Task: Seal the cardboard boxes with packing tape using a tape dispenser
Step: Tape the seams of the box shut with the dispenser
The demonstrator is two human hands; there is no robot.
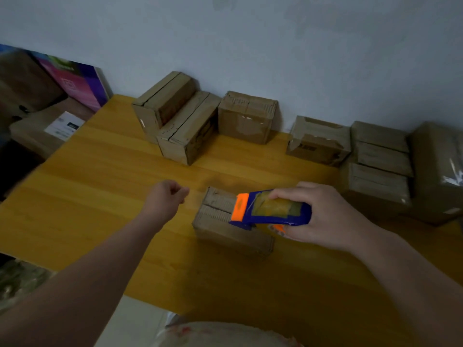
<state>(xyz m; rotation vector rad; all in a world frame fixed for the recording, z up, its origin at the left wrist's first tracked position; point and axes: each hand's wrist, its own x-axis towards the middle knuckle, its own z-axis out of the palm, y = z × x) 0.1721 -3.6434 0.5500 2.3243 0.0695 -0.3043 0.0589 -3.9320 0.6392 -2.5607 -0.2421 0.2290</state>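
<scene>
Grips a blue and orange tape dispenser [271, 209] in the right hand [323, 214] at centre right of the frame, fingers curled over the top of the tape roll, thumb underneath, orange front end pointing left. Holds it over the right half of a small cardboard box [220, 221] lying on the yellow wooden table [107, 171] at lower centre, flaps closed with the middle seam showing on top; impossible to tell whether dispenser and box touch. Reaches the left hand [165, 196] out just left of that box, above the tabletop, fingers curled into a fist with nothing visible inside. Along the pale wall [250, 33] at the back of the table, a row of further cardboard boxes: two tall boxes [160, 106] pressed side by side at upper centre, dark seams along their tops; just right of them a squat box [246, 118] with shiny tape across its front; further right, apart, a taped box [318, 142] with dark print on its side; then a stack of flat boxes [380, 156] touching a large box [438, 171] at the right edge. Off the table at upper left, a purple and pink printed carton [82, 83] standing up, and below it a brown box with a white label [37, 136].
</scene>
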